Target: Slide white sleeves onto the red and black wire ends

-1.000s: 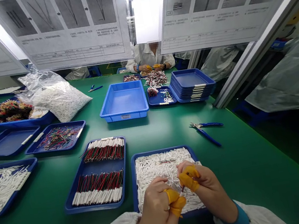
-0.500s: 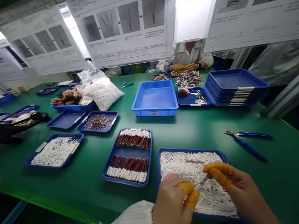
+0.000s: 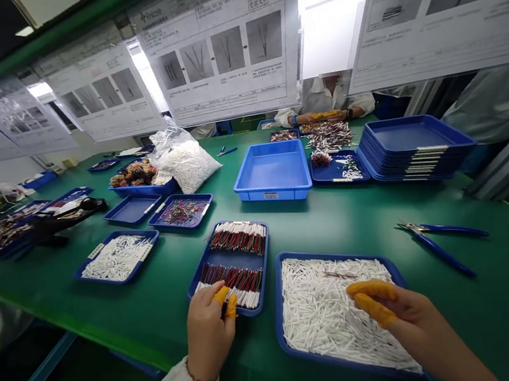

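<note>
My left hand [image 3: 210, 333], with yellow finger cots on thumb and forefinger, is at the front edge of a blue tray [image 3: 191, 284]. Its fingertips are close together by the white ends of red and black wire leads [image 3: 233, 278], which lie there in two rows. Whatever they pinch is too small to make out. Over a larger blue tray [image 3: 279, 297] full of white sleeves [image 3: 327, 315] hovers my right hand [image 3: 401, 306], also in yellow cots. Its thumb and forefinger are slightly apart, with nothing visible between them. A few dark-tipped wires [image 3: 340, 274] lie on the sleeves.
Blue-handled pliers [image 3: 444, 243] lie right of the sleeve tray. Behind are a light blue bin [image 3: 271, 171], stacked trays [image 3: 416, 147] and a plastic bag [image 3: 186, 163] of white pieces. Another tray of sleeves [image 3: 117, 258] is at left. A co-worker [image 3: 327, 100] sits opposite.
My left hand has moved left from the sleeve tray to the tray of wire leads. My right hand stays over the sleeves, apart from the left now. The view has shifted slightly.
</note>
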Motion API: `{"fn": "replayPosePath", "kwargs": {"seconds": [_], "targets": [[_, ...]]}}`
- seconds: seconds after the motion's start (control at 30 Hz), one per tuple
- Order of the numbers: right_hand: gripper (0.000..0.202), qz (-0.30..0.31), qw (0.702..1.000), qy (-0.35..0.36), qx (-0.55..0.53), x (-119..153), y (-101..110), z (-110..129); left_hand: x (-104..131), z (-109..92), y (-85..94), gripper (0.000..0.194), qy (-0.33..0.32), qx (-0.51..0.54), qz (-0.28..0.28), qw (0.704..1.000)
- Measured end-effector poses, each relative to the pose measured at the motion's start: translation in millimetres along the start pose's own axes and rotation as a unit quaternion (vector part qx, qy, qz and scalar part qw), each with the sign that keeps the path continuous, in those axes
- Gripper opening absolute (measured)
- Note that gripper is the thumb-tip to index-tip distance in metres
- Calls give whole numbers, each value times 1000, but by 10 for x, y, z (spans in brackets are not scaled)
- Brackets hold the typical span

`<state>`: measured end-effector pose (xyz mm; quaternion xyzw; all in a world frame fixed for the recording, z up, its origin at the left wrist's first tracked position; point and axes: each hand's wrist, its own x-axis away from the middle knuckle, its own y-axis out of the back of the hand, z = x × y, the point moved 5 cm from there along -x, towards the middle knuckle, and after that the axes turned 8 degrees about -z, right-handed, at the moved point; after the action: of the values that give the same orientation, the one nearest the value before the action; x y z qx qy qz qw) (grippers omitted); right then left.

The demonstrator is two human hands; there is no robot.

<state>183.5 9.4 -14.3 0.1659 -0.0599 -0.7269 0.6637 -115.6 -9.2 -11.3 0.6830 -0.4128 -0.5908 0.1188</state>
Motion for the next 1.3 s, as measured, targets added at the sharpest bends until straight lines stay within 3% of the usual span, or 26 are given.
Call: {"fn": "replayPosePath", "kwargs": {"seconds": [0.07,0.13,0.23,0.3,0.4,0.43,0.5,0.57,0.73,0.97,1.1,1.2,1.3], "targets": [[17,4,999,25,22,-5,-20,22,5,-76,35,22,-7,4,-4,1000],[18,3,997,55,53,-3,-63,47,-11,-285,94,31,-26,46,-11,999],[23,-18,988,121,99,25,-151,133,-51,-830,144,41,-78,176,4,981],[28,-43,979,168,108,65,-192,216,-51,-1281,113,34,-140,269,41,952],[25,-71,978,176,85,141,-181,270,-2,-1806,-25,27,-155,381,97,906],[25,-79,979,166,86,170,-160,264,8,-1881,-77,31,-113,393,86,909],[27,-92,979,148,105,232,-109,232,56,-1964,-172,41,-39,396,80,914],[29,-100,978,135,123,286,-67,195,116,-2018,-193,44,-25,410,80,908],[32,-97,986,89,99,368,-38,164,215,-1933,-114,34,73,398,103,909],[32,-120,980,108,120,618,-55,266,321,-1942,21,17,77,423,126,894],[31,-125,975,125,133,738,-59,334,330,-1928,128,15,127,430,128,884],[31,-134,970,121,160,776,-68,366,352,-1987,213,17,70,420,182,886],[31,-127,964,134,190,814,-101,390,363,-2066,352,16,-59,401,154,901]]}}
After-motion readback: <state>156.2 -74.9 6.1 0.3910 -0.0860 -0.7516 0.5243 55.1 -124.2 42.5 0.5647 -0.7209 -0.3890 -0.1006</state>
